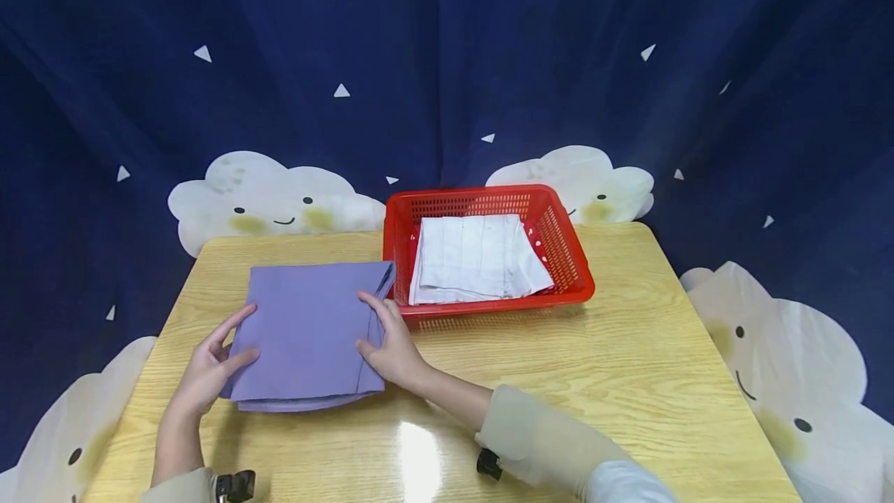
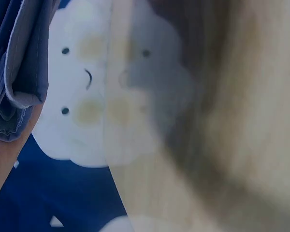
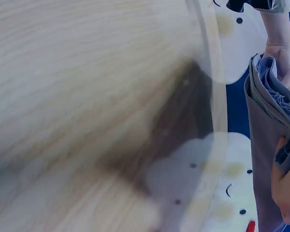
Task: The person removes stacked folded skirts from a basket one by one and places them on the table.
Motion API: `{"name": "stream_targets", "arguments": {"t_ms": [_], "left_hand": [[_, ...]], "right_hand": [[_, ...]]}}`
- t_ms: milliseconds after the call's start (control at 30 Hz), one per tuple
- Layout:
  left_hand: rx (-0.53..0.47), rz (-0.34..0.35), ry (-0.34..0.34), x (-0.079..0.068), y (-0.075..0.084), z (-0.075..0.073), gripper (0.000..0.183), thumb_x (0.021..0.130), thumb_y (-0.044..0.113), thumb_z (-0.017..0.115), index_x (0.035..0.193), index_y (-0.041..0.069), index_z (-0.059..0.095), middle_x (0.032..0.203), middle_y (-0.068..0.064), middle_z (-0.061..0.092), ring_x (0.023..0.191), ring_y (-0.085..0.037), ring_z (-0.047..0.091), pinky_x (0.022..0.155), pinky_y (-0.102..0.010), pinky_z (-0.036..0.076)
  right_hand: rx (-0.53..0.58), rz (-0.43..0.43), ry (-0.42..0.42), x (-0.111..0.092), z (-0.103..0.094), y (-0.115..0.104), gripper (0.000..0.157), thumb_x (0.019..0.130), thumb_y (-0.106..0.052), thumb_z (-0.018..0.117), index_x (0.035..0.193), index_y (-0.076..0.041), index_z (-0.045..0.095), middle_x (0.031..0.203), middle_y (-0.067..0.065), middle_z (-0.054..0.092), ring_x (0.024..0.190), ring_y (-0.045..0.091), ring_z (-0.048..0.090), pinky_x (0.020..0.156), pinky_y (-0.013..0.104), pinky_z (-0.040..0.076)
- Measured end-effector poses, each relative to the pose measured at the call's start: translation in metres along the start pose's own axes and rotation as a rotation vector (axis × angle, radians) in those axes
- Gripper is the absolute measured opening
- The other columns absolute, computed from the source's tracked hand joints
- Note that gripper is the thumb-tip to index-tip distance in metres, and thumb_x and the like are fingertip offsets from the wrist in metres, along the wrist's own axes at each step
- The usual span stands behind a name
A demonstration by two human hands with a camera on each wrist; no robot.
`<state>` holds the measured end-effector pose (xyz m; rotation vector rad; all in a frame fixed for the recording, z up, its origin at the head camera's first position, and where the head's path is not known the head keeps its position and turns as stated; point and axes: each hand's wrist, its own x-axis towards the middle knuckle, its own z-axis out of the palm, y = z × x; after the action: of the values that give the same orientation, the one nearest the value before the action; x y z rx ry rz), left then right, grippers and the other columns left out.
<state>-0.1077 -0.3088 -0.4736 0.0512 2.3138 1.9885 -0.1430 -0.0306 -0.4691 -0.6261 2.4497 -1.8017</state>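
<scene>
A folded purple cloth (image 1: 307,332) is held up over the left part of the table, its layers showing along the lower and right edges. At its left side my left hand (image 1: 206,369) grips the edge, thumb and a finger over the top face. My right hand (image 1: 396,349) grips the opposite edge, close to the basket's front left corner. In the left wrist view, the cloth's folded edges (image 2: 29,58) rest by part of the left hand (image 2: 2,157). The right wrist view has the layered cloth (image 3: 266,145) between the right hand (image 3: 287,193) and the left hand (image 3: 282,60).
A red plastic basket (image 1: 587,286) stands at the table's back middle. Inside lie a folded white cloth (image 1: 471,254) and a red cloth with white spots (image 1: 536,243) under it. The wooden table (image 1: 594,386) is backed by a dark blue curtain (image 1: 391,37) with clouds.
</scene>
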Motion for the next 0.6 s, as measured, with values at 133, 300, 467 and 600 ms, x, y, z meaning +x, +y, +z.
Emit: {"name": "stream_targets", "arguments": {"t_ms": [133,300,467,600], "left_hand": [[-0.01,0.027,0.021,-0.009,-0.012,-0.008,0.067,0.085,-0.005,0.057,0.143,0.014,0.031,0.144,0.006,0.021,0.097,0.006,0.052,0.068,-0.021,0.051],[-0.005,0.017,0.04,-0.018,-0.023,-0.014,0.066,0.085,-0.005,0.058,0.143,0.012,0.031,0.145,0.006,0.02,0.101,0.01,0.047,0.07,-0.019,0.05],[0.036,-0.029,0.07,-0.028,-0.03,-0.022,0.067,0.084,-0.003,0.059,0.143,0.014,0.032,0.142,0.013,0.023,0.1,0.014,0.044,0.07,-0.017,0.048],[0.105,-0.061,0.086,-0.033,-0.037,-0.027,0.067,0.084,-0.001,0.06,0.143,0.015,0.032,0.14,0.018,0.026,0.1,0.016,0.04,0.071,-0.014,0.046]], "right_hand": [[-0.027,-0.011,-0.007,-0.002,0.015,0.001,0.071,0.072,0.007,0.064,0.136,-0.012,0.04,0.123,0.009,0.044,0.118,0.022,0.041,0.101,0.039,0.034],[-0.037,-0.013,-0.015,-0.006,0.031,0.006,0.07,0.073,0.007,0.064,0.136,-0.013,0.04,0.121,0.007,0.043,0.114,0.017,0.043,0.1,0.034,0.036],[-0.03,0.032,-0.033,-0.01,0.045,0.009,0.069,0.073,0.006,0.064,0.135,-0.014,0.041,0.122,0.006,0.043,0.116,0.018,0.043,0.1,0.034,0.036],[-0.037,0.055,-0.051,-0.013,0.054,0.012,0.069,0.073,0.005,0.065,0.135,-0.013,0.041,0.121,0.006,0.044,0.116,0.019,0.044,0.1,0.033,0.036]]}}
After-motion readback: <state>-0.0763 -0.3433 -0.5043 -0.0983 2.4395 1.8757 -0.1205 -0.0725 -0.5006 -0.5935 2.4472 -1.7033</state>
